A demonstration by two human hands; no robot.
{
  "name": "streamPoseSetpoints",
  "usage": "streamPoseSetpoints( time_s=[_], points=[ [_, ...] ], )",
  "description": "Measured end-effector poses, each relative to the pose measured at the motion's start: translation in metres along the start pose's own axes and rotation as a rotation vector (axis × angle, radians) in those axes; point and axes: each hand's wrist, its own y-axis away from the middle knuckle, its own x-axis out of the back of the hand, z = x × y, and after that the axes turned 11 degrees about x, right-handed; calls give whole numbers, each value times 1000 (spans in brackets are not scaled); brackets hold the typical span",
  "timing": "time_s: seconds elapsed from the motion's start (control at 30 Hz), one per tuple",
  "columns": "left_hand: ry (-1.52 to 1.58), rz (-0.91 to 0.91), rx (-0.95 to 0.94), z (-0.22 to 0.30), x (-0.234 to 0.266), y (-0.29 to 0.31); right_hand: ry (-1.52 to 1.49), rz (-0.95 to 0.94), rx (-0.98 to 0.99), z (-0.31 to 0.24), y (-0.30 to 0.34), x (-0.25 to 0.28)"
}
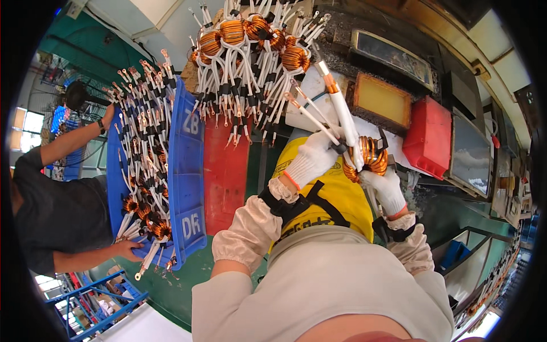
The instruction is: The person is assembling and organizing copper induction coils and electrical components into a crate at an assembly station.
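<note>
Both my hands wear white knit gloves with orange cuffs. Between them is a ring-shaped copper coil point(373, 155) with white sleeved leads that end in bare lugs. My left hand point(313, 158) is closed round the leads beside the coil, and the lead ends point up and away from me. Fingers of my right hand point(387, 191) grip the near right side of the coil. A thick white sleeve point(342, 108) rises past the coil, its far end showing copper. Just beyond my left hand, a heap of similar coils point(232, 32) lies on the bench, leads hanging over the edge.
At the left, a co-worker's bare hands point(128, 249) hold a blue bin point(187, 171) packed with coils and leads. A red bin point(426, 137), a yellow-filled tray point(382, 100) and a dark-framed tray point(393, 58) stand on the bench at the right.
</note>
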Motion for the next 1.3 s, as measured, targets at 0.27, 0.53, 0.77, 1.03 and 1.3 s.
streamPoseSetpoints(
  time_s=[0.27, 0.53, 0.77, 1.03, 1.3],
  points=[
    [237, 18, -324, -41, -17, -14, 176, 22, -92, 2, -1, 10],
    [605, -97, 5, -17, 18, -4, 565, 91, 203, -8, -10, 20],
    [528, 344, 271, -16, 1, -10, 716, 98, 557, 10, -7, 33],
    [1525, -252, 233, -50, -27, -23, 265, 112, 442, -3, -3, 41],
    [1096, -2, 122, -44, 16, -30, 848, 49, 575, -30, -2, 65]
  ],
)
